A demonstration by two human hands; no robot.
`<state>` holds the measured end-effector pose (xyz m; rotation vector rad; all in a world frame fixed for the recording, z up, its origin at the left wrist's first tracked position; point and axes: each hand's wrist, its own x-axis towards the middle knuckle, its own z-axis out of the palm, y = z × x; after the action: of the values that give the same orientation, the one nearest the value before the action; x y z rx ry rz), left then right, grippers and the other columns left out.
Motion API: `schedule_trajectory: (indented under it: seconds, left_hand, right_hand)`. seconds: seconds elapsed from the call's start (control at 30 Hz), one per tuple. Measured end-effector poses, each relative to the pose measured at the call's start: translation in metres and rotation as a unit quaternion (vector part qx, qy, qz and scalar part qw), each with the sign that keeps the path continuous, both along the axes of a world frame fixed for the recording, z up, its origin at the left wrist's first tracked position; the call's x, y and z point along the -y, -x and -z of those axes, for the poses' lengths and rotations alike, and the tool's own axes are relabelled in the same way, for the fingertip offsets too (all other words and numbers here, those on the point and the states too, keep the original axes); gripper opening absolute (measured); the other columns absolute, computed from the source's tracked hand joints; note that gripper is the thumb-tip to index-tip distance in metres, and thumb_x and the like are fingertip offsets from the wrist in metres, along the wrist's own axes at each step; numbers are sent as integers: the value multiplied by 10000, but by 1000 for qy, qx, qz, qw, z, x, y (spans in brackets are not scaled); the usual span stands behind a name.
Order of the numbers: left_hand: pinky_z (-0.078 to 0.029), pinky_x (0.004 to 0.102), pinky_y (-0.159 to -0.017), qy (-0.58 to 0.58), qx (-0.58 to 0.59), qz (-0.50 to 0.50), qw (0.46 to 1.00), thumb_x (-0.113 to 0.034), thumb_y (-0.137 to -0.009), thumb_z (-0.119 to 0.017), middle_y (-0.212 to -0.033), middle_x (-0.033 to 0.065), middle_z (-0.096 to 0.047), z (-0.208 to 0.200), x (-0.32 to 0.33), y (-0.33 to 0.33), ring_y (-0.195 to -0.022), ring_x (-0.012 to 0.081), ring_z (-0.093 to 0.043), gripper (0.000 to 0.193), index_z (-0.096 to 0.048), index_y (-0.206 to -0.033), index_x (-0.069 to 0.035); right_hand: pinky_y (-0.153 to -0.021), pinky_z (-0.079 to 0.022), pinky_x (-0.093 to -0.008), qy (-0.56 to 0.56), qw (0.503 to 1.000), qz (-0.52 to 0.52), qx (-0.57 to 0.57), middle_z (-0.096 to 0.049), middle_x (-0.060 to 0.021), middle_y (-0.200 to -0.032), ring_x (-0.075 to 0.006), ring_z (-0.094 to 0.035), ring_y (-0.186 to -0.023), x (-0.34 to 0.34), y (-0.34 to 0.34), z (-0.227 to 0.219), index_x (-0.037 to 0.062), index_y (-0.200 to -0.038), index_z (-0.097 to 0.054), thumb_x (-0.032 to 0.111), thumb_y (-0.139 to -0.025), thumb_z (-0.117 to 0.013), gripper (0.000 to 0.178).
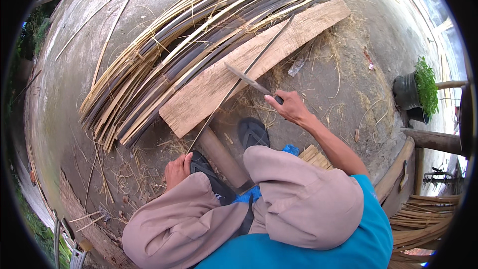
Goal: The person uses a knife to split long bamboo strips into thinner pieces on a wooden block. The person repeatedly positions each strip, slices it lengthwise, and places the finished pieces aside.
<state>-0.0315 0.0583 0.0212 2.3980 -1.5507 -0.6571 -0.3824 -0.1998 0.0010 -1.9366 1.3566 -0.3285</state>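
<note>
My right hand (290,105) is closed around the dark handle of a knife (248,80). Its blade points up and left, over the near edge of a wooden plank (199,94). Low on the left, beside my knee, my left hand (178,170) grips the near end of a long thin bamboo strip (239,79). From there the strip runs up and right, slanting across the plank to its far edge. The knife blade lies close to the strip; whether they touch I cannot tell. A large bundle of split bamboo strips (164,65) lies just beyond the plank.
A wooden beam (221,158) runs from under the plank toward me, between my sandalled feet. Shavings litter the concrete floor (318,99). At the right stand a potted plant (424,87) and wooden poles (432,140). More strips (425,219) are heaped at lower right.
</note>
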Motion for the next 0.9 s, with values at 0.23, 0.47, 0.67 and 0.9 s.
schedule_trajectory:
  seconds: [0.23,0.47,0.67,0.9]
  left_hand:
    - [-471,582,-597,-3,41,49,998,-398,-1092,-501,-686,262,-640,21,-18,-36,-686,493,-644,412,-591,-863,-67]
    - [-461,588,-594,-45,68,31,996,-413,-1096,-475,-689,261,-642,9,-27,-35,-683,485,-649,435,-597,-865,-66]
    - [-466,589,-613,-71,64,11,995,-403,-1081,-510,-697,258,-647,14,-45,-32,-684,483,-648,419,-606,-861,-60]
    - [-458,592,-618,-27,37,19,999,-375,-1074,-527,-691,261,-640,11,-29,-24,-680,494,-635,406,-609,-847,-49]
  right_hand:
    - [-598,-515,-502,65,997,39,-12,-640,-224,-624,-412,-668,-618,-3,-7,14,-1,-767,-658,595,-973,-630,632]
    - [-636,-500,-499,84,993,-13,-86,-635,-230,-675,-367,-660,-654,63,27,3,-3,-754,-637,610,-973,-626,651]
    - [-657,-504,-486,87,985,107,-102,-639,-234,-681,-403,-652,-676,131,65,-7,-14,-738,-624,608,-974,-620,666]
    - [-685,-522,-498,77,986,99,-111,-658,-247,-694,-396,-686,-695,159,74,-5,-5,-776,-680,628,-980,-597,670]
